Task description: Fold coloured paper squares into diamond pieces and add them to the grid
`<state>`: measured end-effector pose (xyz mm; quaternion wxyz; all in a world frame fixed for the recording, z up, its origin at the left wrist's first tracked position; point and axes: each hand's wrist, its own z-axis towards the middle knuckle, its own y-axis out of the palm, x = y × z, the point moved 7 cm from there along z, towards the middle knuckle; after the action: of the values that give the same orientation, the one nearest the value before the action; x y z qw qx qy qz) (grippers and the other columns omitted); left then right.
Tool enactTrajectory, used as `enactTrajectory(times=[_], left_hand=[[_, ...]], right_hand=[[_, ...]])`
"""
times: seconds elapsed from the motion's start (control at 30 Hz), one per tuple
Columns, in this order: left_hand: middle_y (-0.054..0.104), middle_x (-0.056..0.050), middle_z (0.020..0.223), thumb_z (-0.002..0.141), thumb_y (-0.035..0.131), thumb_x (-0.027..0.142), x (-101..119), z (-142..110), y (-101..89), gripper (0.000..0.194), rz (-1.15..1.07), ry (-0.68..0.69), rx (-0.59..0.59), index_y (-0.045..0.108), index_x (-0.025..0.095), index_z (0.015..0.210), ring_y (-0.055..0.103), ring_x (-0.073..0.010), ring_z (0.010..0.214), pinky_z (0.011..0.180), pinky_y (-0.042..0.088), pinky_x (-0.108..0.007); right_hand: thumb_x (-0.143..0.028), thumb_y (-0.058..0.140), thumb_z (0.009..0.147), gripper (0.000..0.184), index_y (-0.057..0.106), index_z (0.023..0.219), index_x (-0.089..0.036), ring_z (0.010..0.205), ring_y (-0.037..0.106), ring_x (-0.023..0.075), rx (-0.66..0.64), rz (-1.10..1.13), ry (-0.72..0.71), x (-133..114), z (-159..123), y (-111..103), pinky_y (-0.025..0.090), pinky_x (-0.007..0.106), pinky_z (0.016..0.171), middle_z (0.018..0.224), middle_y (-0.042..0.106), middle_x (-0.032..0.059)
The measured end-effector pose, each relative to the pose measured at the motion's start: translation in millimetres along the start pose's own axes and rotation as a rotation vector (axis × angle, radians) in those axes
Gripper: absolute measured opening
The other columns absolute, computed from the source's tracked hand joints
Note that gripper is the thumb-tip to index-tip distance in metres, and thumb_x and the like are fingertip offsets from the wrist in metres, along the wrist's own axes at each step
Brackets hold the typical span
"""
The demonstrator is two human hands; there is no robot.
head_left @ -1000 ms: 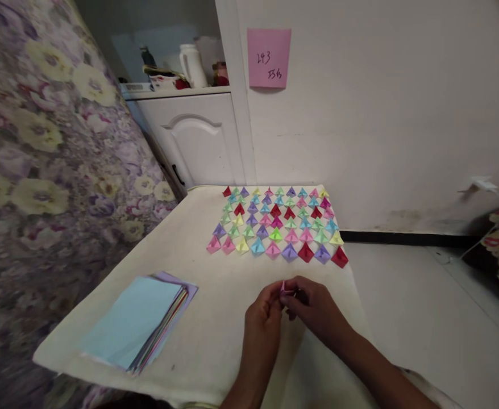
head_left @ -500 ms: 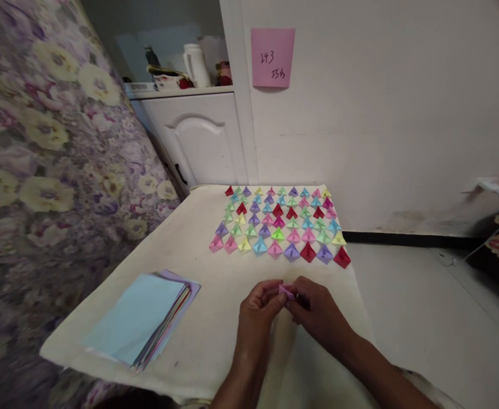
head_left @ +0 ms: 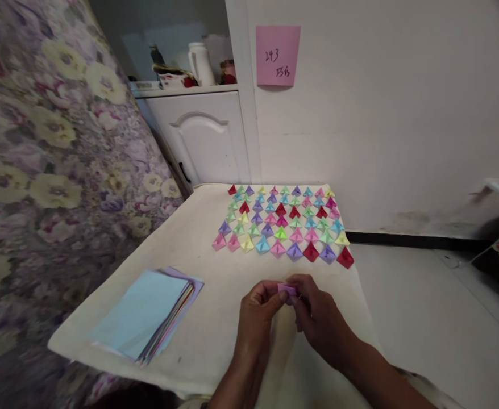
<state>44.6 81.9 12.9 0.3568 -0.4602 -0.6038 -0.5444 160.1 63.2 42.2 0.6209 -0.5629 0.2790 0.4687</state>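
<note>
Between my two hands is a small folded piece of pink paper [head_left: 287, 289], held just above the cream-covered table [head_left: 190, 324]. My left hand [head_left: 258, 309] pinches its left side, the thumb lying across the front. On the other side my right hand [head_left: 315, 309] grips the right end with thumb and fingertips. Part of the paper is hidden by the fingers. Beyond my hands, several rows of small folded paper pieces [head_left: 277, 248] in red, pink, purple, blue, green and yellow cover the far right of the table.
A stack of coloured paper sheets [head_left: 147, 312], light blue on top, lies at the table's left. A floral curtain [head_left: 62, 187] hangs beside it. Behind stand a white cabinet [head_left: 202, 142] and a wall with a pink note [head_left: 278, 57]. Floor shows at right.
The pink paper has gone from a pointed, triangular look to a flatter strip between my fingers. My right hand's fingers have shifted on it. The view has moved slightly.
</note>
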Motion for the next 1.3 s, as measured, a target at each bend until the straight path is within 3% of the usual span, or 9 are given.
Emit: enactTrajectory(times=[0.13, 0.3, 0.4, 0.57, 0.73, 0.9, 1.1, 1.3], left_hand=[[0.066, 0.000, 0.065, 0.069, 0.070, 0.021, 1.4, -1.5, -1.1, 0.010, 0.027, 0.004, 0.032, 0.067, 0.014, 0.075, 0.056, -0.0096, 0.062, 0.059, 0.041, -0.019], [0.065, 0.000, 0.065, 0.068, 0.071, 0.022, 1.3, -1.4, -3.6, 0.012, 0.052, 0.005, 0.060, 0.067, 0.014, 0.075, 0.055, -0.0090, 0.063, 0.059, 0.041, -0.018], [0.066, 0.000, 0.067, 0.068, 0.072, 0.024, -1.2, -0.7, -4.1, 0.014, 0.066, -0.009, 0.062, 0.066, 0.014, 0.075, 0.056, -0.0099, 0.065, 0.061, 0.042, -0.019], [0.066, -0.001, 0.070, 0.067, 0.072, 0.027, -3.0, -1.3, -2.0, 0.017, 0.084, -0.033, 0.035, 0.066, 0.014, 0.076, 0.058, -0.0121, 0.070, 0.069, 0.044, -0.022], [0.064, -0.001, 0.067, 0.072, 0.067, 0.030, -1.4, -2.4, 3.0, 0.017, 0.208, -0.049, -0.032, 0.066, 0.014, 0.077, 0.054, -0.0097, 0.061, 0.058, 0.040, -0.020], [0.062, -0.002, 0.056, 0.074, 0.061, 0.037, -7.5, -4.3, 11.5, 0.026, 0.293, -0.144, -0.125, 0.059, 0.013, 0.065, 0.050, -0.0094, 0.043, 0.045, 0.035, -0.021], [0.058, -0.001, 0.051, 0.076, 0.056, 0.044, -5.9, -4.9, 7.1, 0.035, 0.347, -0.149, -0.120, 0.056, 0.014, 0.059, 0.048, -0.0084, 0.038, 0.041, 0.031, -0.019], [0.061, -0.002, 0.060, 0.080, 0.048, 0.052, -7.4, -3.9, 0.6, 0.041, 0.182, -0.163, -0.041, 0.060, 0.013, 0.076, 0.052, -0.0098, 0.045, 0.042, 0.034, -0.019]], right_hand=[[-0.025, 0.042, 0.089, 0.033, 0.040, 0.121, -0.022, 0.055, 0.058, 0.0128, 0.019, 0.033, 0.068, 7.3, 1.9, -0.4, 0.044, 0.025, 0.053, 0.078, 0.062, 0.0008], [-0.029, 0.050, 0.084, 0.014, 0.057, 0.091, -0.019, 0.056, 0.057, 0.0121, 0.008, 0.118, 0.153, 13.6, 7.7, -4.4, 0.043, 0.023, 0.053, 0.074, 0.064, 0.0004], [-0.032, 0.056, 0.081, 0.014, 0.060, 0.081, -0.018, 0.066, 0.058, 0.0142, 0.059, 0.147, 0.177, 13.4, 10.2, -11.5, 0.043, 0.023, 0.057, 0.074, 0.064, 0.0012], [-0.031, 0.060, 0.077, 0.016, 0.061, 0.070, -0.017, 0.061, 0.054, 0.0130, 0.084, 0.197, 0.233, 14.8, 11.3, -14.5, 0.041, 0.022, 0.056, 0.065, 0.061, -0.0006], [-0.027, 0.058, 0.076, 0.013, 0.059, 0.068, -0.017, 0.061, 0.051, 0.0125, 0.107, 0.264, 0.258, 22.0, 12.6, -17.1, 0.039, 0.023, 0.056, 0.064, 0.058, -0.0011], [-0.026, 0.058, 0.076, 0.015, 0.056, 0.064, -0.016, 0.057, 0.045, 0.0104, 0.111, 0.328, 0.283, 31.5, 12.9, -19.0, 0.035, 0.022, 0.053, 0.059, 0.052, -0.0033], [-0.031, 0.059, 0.076, 0.018, 0.057, 0.066, -0.016, 0.054, 0.042, 0.0098, 0.105, 0.452, 0.304, 38.1, 13.9, -17.6, 0.034, 0.022, 0.050, 0.058, 0.051, -0.0029], [-0.032, 0.061, 0.075, 0.020, 0.055, 0.064, -0.016, 0.050, 0.038, 0.0082, 0.106, 0.572, 0.320, 40.0, 14.5, -16.5, 0.029, 0.022, 0.048, 0.055, 0.046, -0.0044]])
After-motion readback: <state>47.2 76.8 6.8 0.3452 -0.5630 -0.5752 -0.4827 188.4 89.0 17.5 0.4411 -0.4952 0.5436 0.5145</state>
